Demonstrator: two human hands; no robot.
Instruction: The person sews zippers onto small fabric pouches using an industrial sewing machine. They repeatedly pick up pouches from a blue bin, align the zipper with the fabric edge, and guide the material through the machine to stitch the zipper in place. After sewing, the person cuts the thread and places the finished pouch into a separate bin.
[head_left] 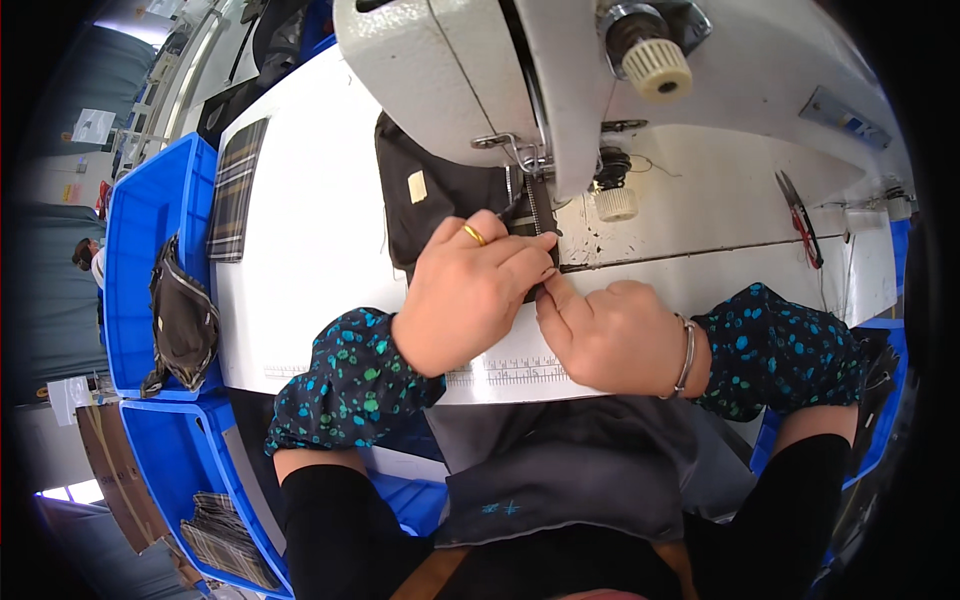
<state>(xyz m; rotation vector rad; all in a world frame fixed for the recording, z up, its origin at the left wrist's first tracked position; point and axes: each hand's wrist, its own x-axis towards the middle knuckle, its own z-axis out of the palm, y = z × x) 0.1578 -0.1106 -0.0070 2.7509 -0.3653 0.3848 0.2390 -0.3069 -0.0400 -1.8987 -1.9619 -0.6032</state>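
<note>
A dark brown fabric piece [425, 200] with a zipper [536, 205] along its right edge lies on the white table of a sewing machine [450, 80]. The zipper runs up to the needle area. My left hand [465, 285] rests over the fabric's near part, its thumb and forefinger pinched on the near right corner. From the right, my right hand [615, 335] pinches the same corner, fingers curled in. The two hands' fingertips nearly meet there. A small pale tag [417, 187] shows on the fabric.
Red-handled thread snips [800, 222] lie at the right of the table. On its left edge is a plaid fabric piece [238, 190]. Blue bins [150, 220] stand at the left, with a dark zippered piece [185, 320] and a plaid stack [230, 540]. A printed ruler [515, 377] runs along the front edge.
</note>
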